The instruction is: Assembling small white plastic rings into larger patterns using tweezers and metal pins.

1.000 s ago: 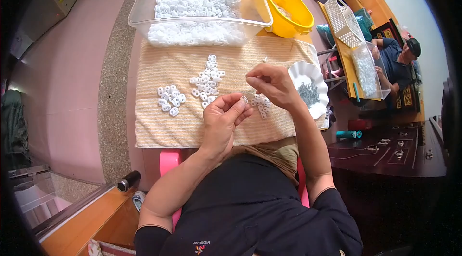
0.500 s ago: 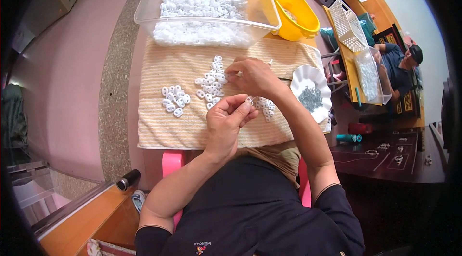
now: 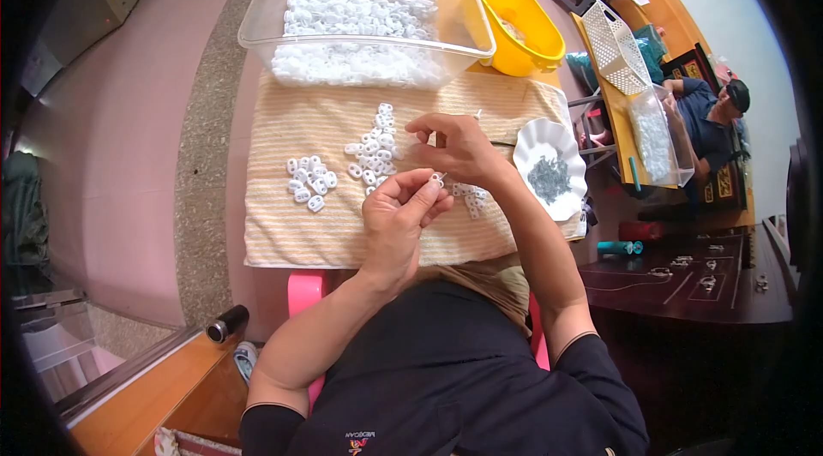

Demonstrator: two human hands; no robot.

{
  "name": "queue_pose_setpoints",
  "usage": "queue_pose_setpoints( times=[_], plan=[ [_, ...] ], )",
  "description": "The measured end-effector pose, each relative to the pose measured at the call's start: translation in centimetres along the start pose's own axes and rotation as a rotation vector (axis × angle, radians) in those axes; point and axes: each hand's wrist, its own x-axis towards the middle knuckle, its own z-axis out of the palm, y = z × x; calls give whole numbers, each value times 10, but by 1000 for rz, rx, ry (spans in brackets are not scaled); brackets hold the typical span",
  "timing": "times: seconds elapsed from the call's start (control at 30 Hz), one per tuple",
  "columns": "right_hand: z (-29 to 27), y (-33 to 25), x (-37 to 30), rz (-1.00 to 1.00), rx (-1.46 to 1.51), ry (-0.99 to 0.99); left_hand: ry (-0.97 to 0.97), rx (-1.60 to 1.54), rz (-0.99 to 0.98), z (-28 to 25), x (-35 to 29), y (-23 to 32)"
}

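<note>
My left hand pinches a small white plastic piece between thumb and fingertips, with a thin bit sticking up from it. Just beyond it, my right hand hovers over the towel with its fingers curved and apart; nothing shows between them. Beside its fingertips lies a middle heap of white oval two-holed pieces. A smaller group of the same ovals sits to the left. Partly behind my hands, small white parts lie on the right. A scalloped white dish holds small grey bits.
A striped towel covers the table. At its far side stand a clear bin full of white pieces and a yellow tub. Off to the right, a person sits by another clear bin. A dark bottle lies at lower left.
My right hand's fingers have spread and lifted slightly away from the middle heap. The left hand keeps its pinch on the white piece, shifted slightly left.
</note>
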Motion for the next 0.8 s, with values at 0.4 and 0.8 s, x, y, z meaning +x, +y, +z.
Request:
queue_pose_setpoints(
  times=[0.4,0.8],
  plan=[
    [-9,23,-55,167,558,-5,-4,14,-19,-1,1,-1],
    [-5,25,-73,137,694,3,-19,27,-61,-5,3,-3]
  ],
)
